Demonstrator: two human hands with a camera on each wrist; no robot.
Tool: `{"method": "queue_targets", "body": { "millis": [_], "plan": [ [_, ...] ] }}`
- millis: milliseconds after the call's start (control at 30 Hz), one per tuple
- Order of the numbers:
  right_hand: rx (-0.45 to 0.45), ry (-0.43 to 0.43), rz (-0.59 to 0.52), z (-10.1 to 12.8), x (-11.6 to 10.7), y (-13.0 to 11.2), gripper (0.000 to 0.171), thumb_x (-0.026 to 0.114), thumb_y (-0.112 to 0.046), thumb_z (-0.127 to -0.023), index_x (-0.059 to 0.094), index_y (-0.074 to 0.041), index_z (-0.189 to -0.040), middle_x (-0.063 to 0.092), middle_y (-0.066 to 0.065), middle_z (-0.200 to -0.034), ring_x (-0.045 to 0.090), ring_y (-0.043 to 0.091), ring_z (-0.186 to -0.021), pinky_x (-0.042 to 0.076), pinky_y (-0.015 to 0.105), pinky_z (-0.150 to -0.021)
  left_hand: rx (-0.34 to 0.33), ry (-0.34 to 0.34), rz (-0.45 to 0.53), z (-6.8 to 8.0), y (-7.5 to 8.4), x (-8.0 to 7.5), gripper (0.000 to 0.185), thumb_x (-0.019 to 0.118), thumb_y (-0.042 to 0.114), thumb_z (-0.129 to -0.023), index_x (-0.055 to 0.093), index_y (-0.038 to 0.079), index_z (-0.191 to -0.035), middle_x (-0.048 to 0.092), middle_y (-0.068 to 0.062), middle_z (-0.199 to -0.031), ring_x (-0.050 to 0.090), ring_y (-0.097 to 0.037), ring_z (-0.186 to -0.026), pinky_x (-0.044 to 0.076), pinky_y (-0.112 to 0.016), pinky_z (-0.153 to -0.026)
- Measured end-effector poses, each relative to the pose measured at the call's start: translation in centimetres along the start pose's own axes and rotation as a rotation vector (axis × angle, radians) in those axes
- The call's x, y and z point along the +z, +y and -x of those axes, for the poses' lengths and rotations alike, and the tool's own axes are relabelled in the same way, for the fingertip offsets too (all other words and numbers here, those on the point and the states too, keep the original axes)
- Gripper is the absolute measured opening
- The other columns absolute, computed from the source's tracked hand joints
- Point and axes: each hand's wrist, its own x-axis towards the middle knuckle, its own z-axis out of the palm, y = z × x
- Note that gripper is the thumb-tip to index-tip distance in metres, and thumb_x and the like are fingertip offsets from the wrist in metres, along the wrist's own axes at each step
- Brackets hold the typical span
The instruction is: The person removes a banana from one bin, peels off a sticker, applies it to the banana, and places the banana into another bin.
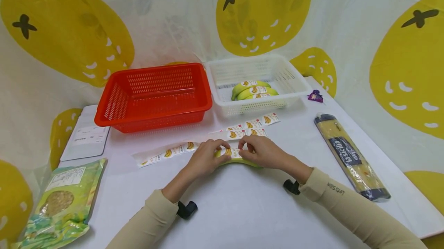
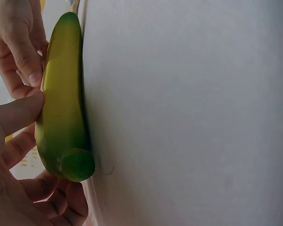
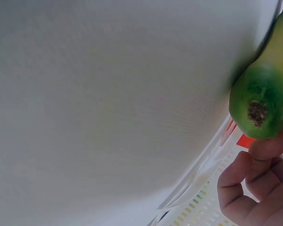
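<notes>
A yellow-green banana (image 1: 239,161) lies on the white table in front of me, its green ends showing in both wrist views. Across its upper side sits a white sticker (image 1: 234,152) printed with bananas. My left hand (image 1: 208,157) grips the banana toward its left end, thumb along the near side and fingers behind. At the sticker's right edge, my right hand (image 1: 265,152) pinches with thumb and forefinger, its other fingers curled. In the left wrist view the tips of both hands meet close together beside the banana (image 2: 63,103).
Sticker strips (image 1: 173,152) lie behind the hands. Farther back stand a red basket (image 1: 152,120) and a white basket (image 1: 256,104) holding stickered bananas (image 1: 254,90). A pasta pack (image 1: 350,156) and purple wrapper (image 1: 315,95) lie right; a green bag (image 1: 66,199) and white board (image 1: 83,133) lie left.
</notes>
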Motion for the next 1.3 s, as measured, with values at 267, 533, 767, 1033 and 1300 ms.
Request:
{"method": "queue_targets", "body": {
  "millis": [267, 533, 767, 1033, 1300],
  "plan": [
    [0.022, -0.025, 0.001, -0.1, -0.1, 0.1, 0.007, 0.068, -0.021, -0.093, 0.067, -0.017, -0.099, 0.048, -0.006, -0.064, 0.041, 0.007, -0.058, 0.033, 0.024, -0.056, -0.005, 0.000, 0.001, -0.1, 0.1, 0.0, 0.025, 0.075, 0.028, -0.092, 0.070, 0.025, -0.116, 0.068, -0.009, -0.115, 0.058, -0.026, -0.109, 0.047, -0.046, -0.093],
    [0.021, 0.023, -0.018, -0.8, -2.9, 0.7, 0.009, 0.068, -0.022, -0.096, 0.072, -0.015, -0.099, 0.062, -0.003, -0.077, 0.053, 0.011, -0.069, 0.045, 0.026, -0.064, -0.003, 0.002, -0.006, -0.3, 0.1, 0.2, 0.024, 0.075, 0.029, -0.092, 0.070, 0.025, -0.115, 0.067, -0.009, -0.115, 0.057, -0.026, -0.109, 0.047, -0.045, -0.092],
    [0.183, 0.266, 0.041, -1.6, -10.9, 4.3, 0.025, 0.061, -0.025, -0.102, 0.072, -0.005, -0.112, 0.073, 0.013, -0.099, 0.061, 0.021, -0.082, 0.048, 0.028, -0.069, -0.004, 0.005, -0.024, -0.1, 0.1, 0.2, 0.024, 0.073, 0.030, -0.092, 0.070, 0.025, -0.116, 0.067, -0.008, -0.115, 0.057, -0.025, -0.107, 0.047, -0.043, -0.089],
    [0.505, 0.407, 0.120, -0.8, -18.3, 11.6, 0.055, 0.048, -0.040, -0.104, 0.061, 0.009, -0.126, 0.063, 0.033, -0.121, 0.060, 0.045, -0.102, 0.053, 0.049, -0.081, -0.006, 0.009, -0.032, 0.0, 0.1, 0.1, 0.024, 0.073, 0.030, -0.092, 0.071, 0.026, -0.116, 0.067, -0.007, -0.111, 0.057, -0.024, -0.102, 0.047, -0.041, -0.086],
    [0.675, 0.307, 0.009, -0.2, -18.6, 15.9, 0.060, 0.051, -0.042, -0.104, 0.063, 0.014, -0.122, 0.069, 0.016, -0.091, 0.059, 0.028, -0.083, 0.052, 0.032, -0.066, -0.004, 0.012, -0.021, -0.1, -0.3, 0.2, 0.025, 0.074, 0.030, -0.092, 0.071, 0.026, -0.116, 0.067, -0.006, -0.110, 0.057, -0.021, -0.100, 0.047, -0.039, -0.086]
  ]
}}
